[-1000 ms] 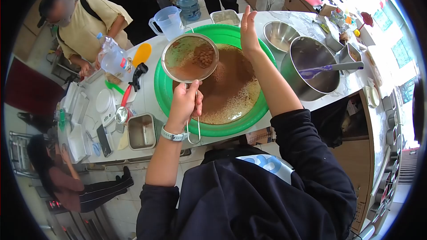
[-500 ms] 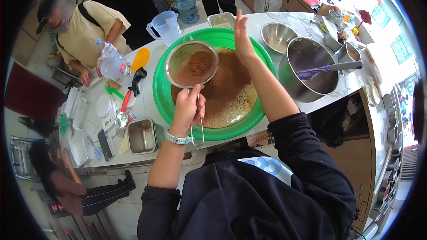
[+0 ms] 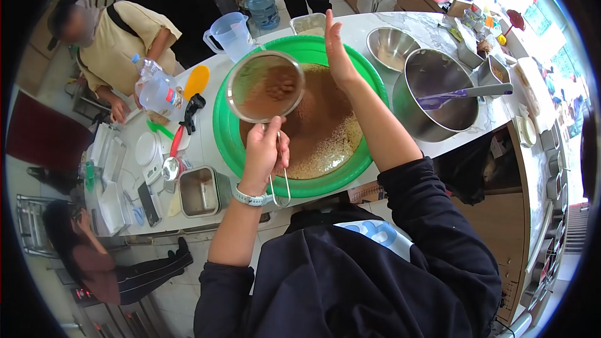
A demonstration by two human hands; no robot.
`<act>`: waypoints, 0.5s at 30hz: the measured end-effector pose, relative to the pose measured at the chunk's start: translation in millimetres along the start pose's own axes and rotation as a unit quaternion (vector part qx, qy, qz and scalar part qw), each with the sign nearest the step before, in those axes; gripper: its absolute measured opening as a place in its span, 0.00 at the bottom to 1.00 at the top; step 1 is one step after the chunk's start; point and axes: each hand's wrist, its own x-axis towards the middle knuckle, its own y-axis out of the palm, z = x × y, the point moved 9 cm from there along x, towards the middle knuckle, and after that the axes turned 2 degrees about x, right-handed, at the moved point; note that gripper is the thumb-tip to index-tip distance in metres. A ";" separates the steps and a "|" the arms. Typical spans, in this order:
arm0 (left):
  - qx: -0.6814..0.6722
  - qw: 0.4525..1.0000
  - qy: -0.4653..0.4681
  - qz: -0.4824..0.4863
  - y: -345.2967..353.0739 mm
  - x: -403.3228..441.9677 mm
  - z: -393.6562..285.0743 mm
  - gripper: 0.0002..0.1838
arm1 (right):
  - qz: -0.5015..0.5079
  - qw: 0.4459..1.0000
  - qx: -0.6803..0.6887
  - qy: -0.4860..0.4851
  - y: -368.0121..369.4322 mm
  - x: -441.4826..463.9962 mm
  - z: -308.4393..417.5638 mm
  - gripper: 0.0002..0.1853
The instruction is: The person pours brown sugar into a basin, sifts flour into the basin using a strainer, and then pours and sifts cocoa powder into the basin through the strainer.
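My left hand [image 3: 266, 153] is closed round the wire handle of a round metal sieve [image 3: 255, 95]. Brown powder [image 3: 280, 82] with small lumps lies in the mesh. The sieve is held above a large green basin [image 3: 224, 144]. Inside the basin, a layer of brown powder [image 3: 313, 128] covers much of a pale, bubbly mixture [image 3: 338, 159]. My right hand [image 3: 340, 53] is raised over the basin's far right part, palm turned toward the sieve, fingers stretched out. It holds nothing and is apart from the sieve.
Right of the basin stand a deep steel pot [image 3: 432, 119] with a purple spatula [image 3: 454, 96] and a steel bowl [image 3: 391, 47]. A clear pitcher [image 3: 230, 36] is behind. At left are a steel container [image 3: 200, 193], a scale [image 3: 150, 169] and a person [image 3: 134, 40].
The sieve has shifted slightly to the left, and the powder in it has moved. My right hand has moved a little left and up, still stretched out.
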 end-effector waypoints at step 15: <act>-0.008 1.000 -0.001 0.018 10.4 3.7 5.9 0.16 | -0.015 0.998 -0.062 -0.009 -4.1 -1.5 0.9 0.45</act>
